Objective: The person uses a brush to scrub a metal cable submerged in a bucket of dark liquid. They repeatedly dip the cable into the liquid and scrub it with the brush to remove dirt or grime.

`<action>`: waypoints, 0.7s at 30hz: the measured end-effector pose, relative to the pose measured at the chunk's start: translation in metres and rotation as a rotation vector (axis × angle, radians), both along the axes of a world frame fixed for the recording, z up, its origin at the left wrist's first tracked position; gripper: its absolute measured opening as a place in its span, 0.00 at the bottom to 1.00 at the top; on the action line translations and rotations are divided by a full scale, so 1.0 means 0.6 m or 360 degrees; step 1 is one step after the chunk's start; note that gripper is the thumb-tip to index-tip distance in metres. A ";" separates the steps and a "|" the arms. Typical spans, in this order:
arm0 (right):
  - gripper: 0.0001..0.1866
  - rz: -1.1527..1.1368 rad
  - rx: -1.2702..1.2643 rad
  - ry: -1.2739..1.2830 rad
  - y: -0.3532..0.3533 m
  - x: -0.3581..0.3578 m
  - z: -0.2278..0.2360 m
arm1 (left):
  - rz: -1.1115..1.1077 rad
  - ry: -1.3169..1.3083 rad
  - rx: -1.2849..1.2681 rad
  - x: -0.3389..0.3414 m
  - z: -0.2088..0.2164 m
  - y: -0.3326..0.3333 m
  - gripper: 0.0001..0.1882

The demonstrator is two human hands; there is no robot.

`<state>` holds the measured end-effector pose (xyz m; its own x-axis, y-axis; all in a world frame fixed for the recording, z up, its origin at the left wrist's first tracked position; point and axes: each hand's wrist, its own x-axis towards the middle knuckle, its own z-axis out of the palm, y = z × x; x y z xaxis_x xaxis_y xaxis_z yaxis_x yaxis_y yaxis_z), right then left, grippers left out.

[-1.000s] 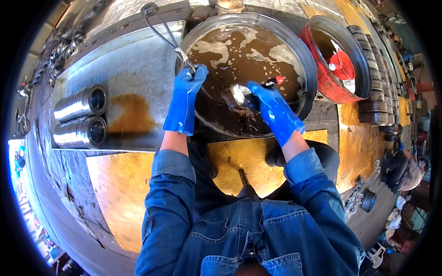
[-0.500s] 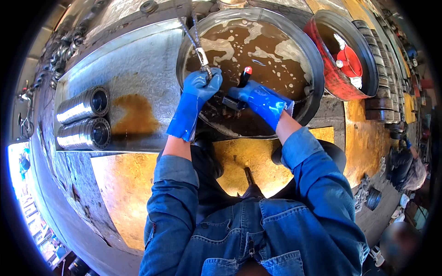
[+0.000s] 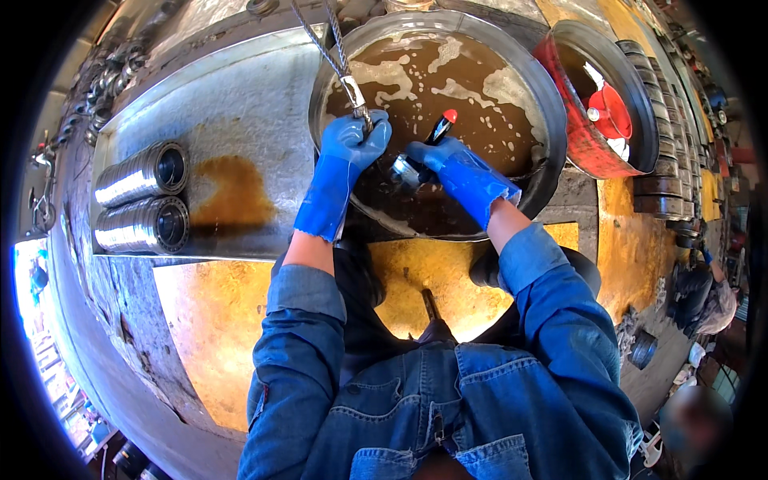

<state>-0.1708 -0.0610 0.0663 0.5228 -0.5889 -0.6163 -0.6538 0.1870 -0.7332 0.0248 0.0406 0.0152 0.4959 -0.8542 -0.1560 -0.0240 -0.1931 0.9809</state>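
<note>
My left hand [image 3: 354, 138], in a blue rubber glove, is closed on a wire rope sling [image 3: 340, 62] just below its pale metal sleeve. The rope's two strands run up past the top edge; whatever hangs below my fist is hard to make out. In my gloved right hand [image 3: 454, 166] is a paintbrush [image 3: 445, 122] with a black, red-tipped handle, its shiny metal band showing at the fingers. Its bristles are blurred against the dark liquid. Both hands are over the near part of a big round metal tub [image 3: 552, 120] of brown, foamy liquid.
Left of the tub, a shallow metal tray [image 3: 264, 88] bears two rows of stacked steel rings [image 3: 136, 178] and a brown puddle. A red drum [image 3: 570, 128] with a red funnel [image 3: 612, 112] stands right, beside stacked dark rings [image 3: 658, 164]. Another person [image 3: 708, 300] is at far right.
My right hand has shifted slightly right, and the brush has turned so its metal band catches the light. My left hand has risen a little with the rope.
</note>
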 end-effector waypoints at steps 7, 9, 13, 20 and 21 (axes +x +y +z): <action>0.17 -0.0631 0.0717 -0.0447 -0.034 0.023 -0.010 | -0.0051 -0.0173 0.0158 -0.034 0.078 -0.017 0.14; 0.23 -0.0205 0.0222 -0.0115 -0.017 0.003 -0.020 | -0.0002 0.0347 0.0017 -0.015 0.049 -0.022 0.14; 0.26 0.0183 -0.0096 0.0263 0.005 0.016 0.023 | -0.0100 -0.0164 0.0094 0.007 -0.009 0.000 0.14; 0.20 -0.0353 0.0170 -0.0242 0.001 0.001 0.043 | 0.0041 -0.0386 -0.0160 -0.026 0.042 -0.004 0.13; 0.21 -0.0303 0.0111 -0.0176 0.003 -0.004 0.033 | 0.0013 -0.0240 -0.0117 -0.022 0.038 -0.007 0.14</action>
<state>-0.1729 -0.0593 0.0863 0.4726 -0.6416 -0.6042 -0.5184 0.3521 -0.7793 0.0119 0.0366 0.0383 0.5161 -0.8564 -0.0165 -0.1709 -0.1218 0.9777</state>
